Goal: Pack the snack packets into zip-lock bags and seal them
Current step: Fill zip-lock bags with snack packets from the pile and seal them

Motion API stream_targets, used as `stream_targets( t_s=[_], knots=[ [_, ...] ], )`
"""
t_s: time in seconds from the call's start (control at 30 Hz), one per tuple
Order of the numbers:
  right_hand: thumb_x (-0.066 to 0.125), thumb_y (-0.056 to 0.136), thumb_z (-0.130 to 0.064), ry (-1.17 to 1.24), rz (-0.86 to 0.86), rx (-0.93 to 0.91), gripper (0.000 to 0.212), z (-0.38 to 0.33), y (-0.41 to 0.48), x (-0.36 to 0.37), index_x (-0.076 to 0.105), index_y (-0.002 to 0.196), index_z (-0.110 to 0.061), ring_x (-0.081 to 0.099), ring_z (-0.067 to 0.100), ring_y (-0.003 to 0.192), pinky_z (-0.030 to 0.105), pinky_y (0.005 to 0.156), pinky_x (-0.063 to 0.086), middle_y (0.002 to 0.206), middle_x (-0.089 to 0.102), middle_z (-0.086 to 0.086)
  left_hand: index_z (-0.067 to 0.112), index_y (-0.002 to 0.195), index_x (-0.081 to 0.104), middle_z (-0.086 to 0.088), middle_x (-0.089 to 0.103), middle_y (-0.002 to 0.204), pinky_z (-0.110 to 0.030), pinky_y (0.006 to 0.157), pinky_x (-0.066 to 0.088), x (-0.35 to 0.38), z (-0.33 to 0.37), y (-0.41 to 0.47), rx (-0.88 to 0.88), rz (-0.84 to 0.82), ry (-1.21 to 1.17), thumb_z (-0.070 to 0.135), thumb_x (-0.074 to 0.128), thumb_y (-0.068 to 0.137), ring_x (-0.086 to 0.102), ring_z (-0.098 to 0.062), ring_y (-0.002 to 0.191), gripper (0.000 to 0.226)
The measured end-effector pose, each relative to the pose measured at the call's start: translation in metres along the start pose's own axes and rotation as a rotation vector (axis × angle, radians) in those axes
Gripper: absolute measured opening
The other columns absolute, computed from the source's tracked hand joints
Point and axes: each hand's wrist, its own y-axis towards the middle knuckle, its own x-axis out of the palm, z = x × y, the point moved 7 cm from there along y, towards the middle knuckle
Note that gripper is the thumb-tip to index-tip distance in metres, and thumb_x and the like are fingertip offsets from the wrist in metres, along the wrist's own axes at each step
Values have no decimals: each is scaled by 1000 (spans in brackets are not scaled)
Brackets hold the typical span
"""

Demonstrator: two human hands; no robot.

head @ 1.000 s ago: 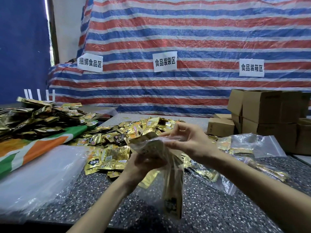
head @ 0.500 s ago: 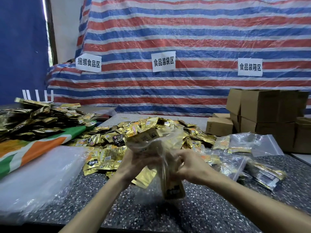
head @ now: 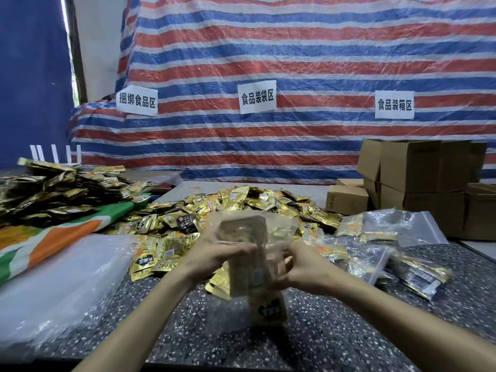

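Packets (head: 243,248) in a small stack sit partway inside a clear zip-lock bag (head: 230,315) held upright at the centre of the frame, its bottom near or touching the speckled table (head: 349,331); blur hides which. The left hand (head: 220,253) has its fingers curled round the stack and the bag's left edge. The right hand (head: 303,267) has curled fingers pinching the plastic on the bag's right side. The step in hand looks like seating the stack fully. To do it well, I judge, the right hand should hold the mouth wide and taut while the left slides the stack straight down, corners together, so no foil edge snags the film. The tops must drop below the zip strip before any pressing, or the seal will gape. Loose packets (head: 241,202) lie heaped behind, mid-frame. Filled bags (head: 375,253) lie to the right, with cardboard boxes (head: 410,173) beyond them at the right edge.
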Motion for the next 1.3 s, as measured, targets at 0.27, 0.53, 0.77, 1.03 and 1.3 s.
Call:
stream_targets(
  t_s=[0.27,0.53,0.77,1.03,1.3],
  knots=[
    [74,78,-36,282,202,-111,25,-18,-2,-44,80,88,-14,73,17,90,35,81,56,92,79,1,27,82,81,0,78,86,-18,61,52,-27,32,6,21,-14,176,57,85,60,70,-6,75,37],
    [73,85,-13,467,291,-249,21,-36,-15,-69,69,97,4,69,17,68,24,59,55,82,76,12,8,83,80,-16,76,84,-29,61,59,-60,35,0,42,87,-23,33,81,65,71,-20,65,31],
    [69,90,-13,347,379,-330,9,-50,-23,-81,74,88,-6,69,16,69,23,60,56,82,76,10,6,77,80,-17,76,80,-28,61,60,-62,40,-2,128,184,-184,30,80,64,72,-23,64,28],
    [73,85,-18,383,394,-231,12,-37,-25,-86,76,87,-6,69,20,69,24,57,54,81,76,12,2,83,79,-21,75,85,-29,63,60,-64,14,2,37,214,-286,32,83,59,74,-24,71,39],
    [76,75,-22,495,327,-166,18,-33,-29,-91,75,84,-6,70,22,72,27,58,56,86,76,15,12,84,77,-13,74,83,-25,66,56,-59,38,-2,200,185,-3,29,75,79,70,-22,73,18]
  ],
)
